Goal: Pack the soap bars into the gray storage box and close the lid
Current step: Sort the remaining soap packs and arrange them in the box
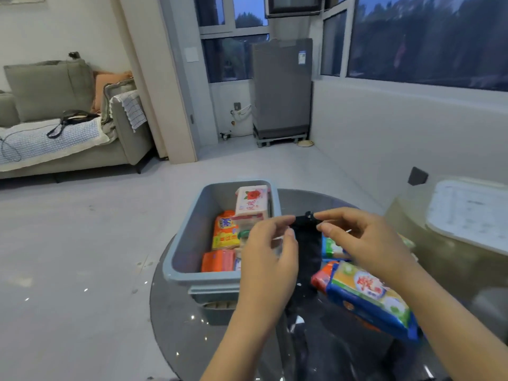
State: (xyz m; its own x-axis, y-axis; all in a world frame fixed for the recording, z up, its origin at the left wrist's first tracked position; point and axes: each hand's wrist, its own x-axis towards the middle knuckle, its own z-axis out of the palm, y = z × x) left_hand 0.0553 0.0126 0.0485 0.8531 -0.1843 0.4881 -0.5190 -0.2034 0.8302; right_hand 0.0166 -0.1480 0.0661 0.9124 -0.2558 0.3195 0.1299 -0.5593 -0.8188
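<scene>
Fingertips (pixel 288 219) of left hand (pixel 268 259) and right hand (pixel 368 243) pinching black pouch (pixel 308 243) top, beside open gray storage box (pixel 192 237) holding soap bars (pixel 225 237).

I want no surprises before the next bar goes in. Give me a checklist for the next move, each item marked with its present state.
1. Gray storage box open, no lid on it: ok.
2. Free room inside the box, bare floor along its left side: ok.
3. Hands free to pick up a bar: not ok. The left hand and right hand both pinch a black pouch.
4. Soap left outside: ok, the blue and yellow pack lies on the glass table beside the box.
5. Contents of the pouch: cannot tell.
6. Lid within reach: cannot tell; a white lid-like panel lies far right.
</scene>
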